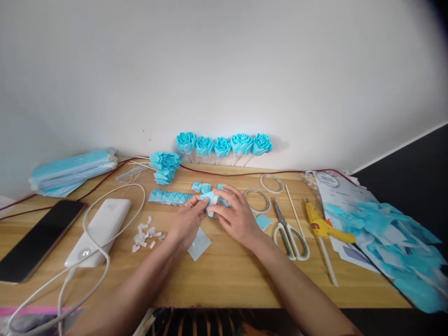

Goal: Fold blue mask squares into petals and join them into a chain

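Note:
My left hand (189, 217) pinches a small blue-and-white fabric piece (209, 197) between thumb and fingers, over the middle of the table. From the other side, my right hand (240, 219) has its fingers curled onto the same piece. Partly behind my hands, a row of folded blue petals (168, 197) lies on the wood, with a few loose folded petals (202, 187) just beyond. Below my left hand is a flat pale square (199, 244). A blue square (263, 222) lies by my right wrist, partly covered.
Blue fabric roses (222, 147) on sticks lean against the wall; others (164, 163) lie left. Scissors (289, 231), tape rolls (257, 200), a yellow glue gun (324, 224) and blue scraps (395, 242) are right. Left are paper bits (145, 234), a power bank (100, 233) and a phone (40, 240).

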`<action>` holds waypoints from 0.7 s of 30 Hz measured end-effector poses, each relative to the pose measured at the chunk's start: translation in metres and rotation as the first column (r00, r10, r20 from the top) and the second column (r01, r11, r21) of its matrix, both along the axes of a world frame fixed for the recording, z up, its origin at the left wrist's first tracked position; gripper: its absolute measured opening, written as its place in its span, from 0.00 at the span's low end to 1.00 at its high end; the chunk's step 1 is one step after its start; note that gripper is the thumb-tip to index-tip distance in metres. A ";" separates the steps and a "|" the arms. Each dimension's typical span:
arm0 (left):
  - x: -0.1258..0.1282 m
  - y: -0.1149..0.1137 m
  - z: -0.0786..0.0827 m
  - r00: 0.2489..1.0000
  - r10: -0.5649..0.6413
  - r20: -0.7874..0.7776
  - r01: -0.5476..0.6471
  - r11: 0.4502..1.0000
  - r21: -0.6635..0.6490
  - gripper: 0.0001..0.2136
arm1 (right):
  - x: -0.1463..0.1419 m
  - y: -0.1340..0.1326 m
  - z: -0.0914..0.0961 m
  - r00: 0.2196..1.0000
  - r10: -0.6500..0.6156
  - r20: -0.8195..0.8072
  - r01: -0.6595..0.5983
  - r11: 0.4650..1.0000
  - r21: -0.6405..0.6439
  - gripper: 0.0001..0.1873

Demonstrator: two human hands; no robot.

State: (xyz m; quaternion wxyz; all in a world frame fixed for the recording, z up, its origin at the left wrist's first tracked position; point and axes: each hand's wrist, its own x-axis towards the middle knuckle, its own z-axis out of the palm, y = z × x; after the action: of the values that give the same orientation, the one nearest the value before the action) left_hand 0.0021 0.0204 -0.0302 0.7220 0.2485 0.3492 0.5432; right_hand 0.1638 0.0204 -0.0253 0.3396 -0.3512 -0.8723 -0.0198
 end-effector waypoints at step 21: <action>0.004 -0.002 0.003 0.997 0.063 0.049 -0.063 0.998 -0.002 0.11 | -0.011 -0.003 -0.009 0.928 -0.119 -0.353 0.068 0.986 -0.152 0.03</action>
State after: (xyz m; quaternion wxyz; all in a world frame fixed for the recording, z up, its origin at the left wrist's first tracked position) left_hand 0.0059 0.0189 -0.0268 0.7130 0.2239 0.3393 0.5714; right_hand 0.1532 0.0169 -0.0340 0.4674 -0.4126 -0.7768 0.0889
